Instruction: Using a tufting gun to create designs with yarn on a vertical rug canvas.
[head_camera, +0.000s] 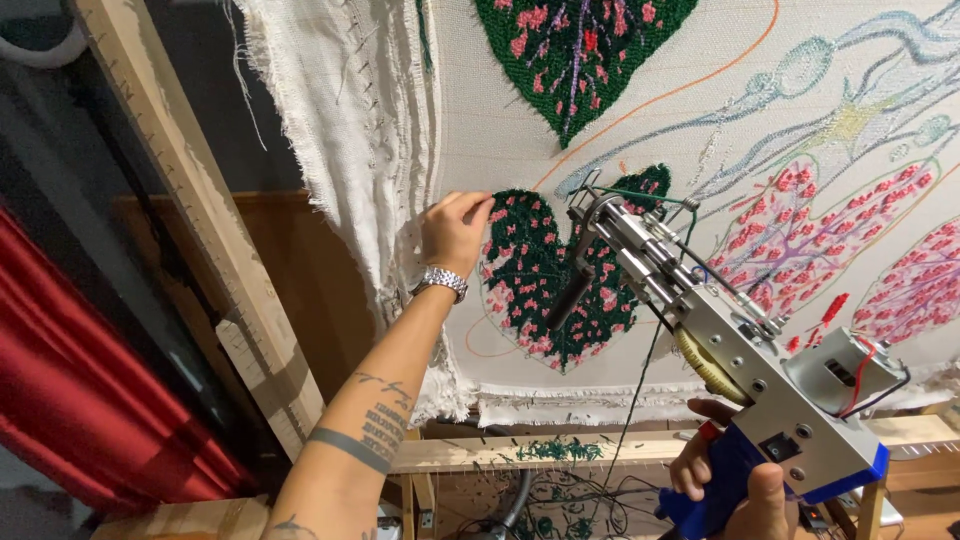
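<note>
- Blue plastic fills my right hand, nearest to me at the lower right: my fingers are wrapped tight around the grip of the tufting gun.
- The gun's metal body angles up and left, its needle tip right at the cloth, though I cannot tell whether it has gone in. Green yarn trails down from it toward the floor.
- My left hand, with a metal watch at the wrist, reaches further out; fingertips are bunched together, pinching or pressing the backing cloth at the upper left edge of the leaf.
- That leaf, dark green with pink flecks, sits between my hands on the stretched cloth, mostly filled.
- I judge this to be touch-up along the leaf's outline: checking the edge with one hand, gun poised with the other. The next pass would call for firm pressure into the cloth and my left fingers kept well out of the needle's line.
- Beyond, another green leaf hangs above, pink outlined shapes spread right, and the wooden frame slants at the left.
</note>
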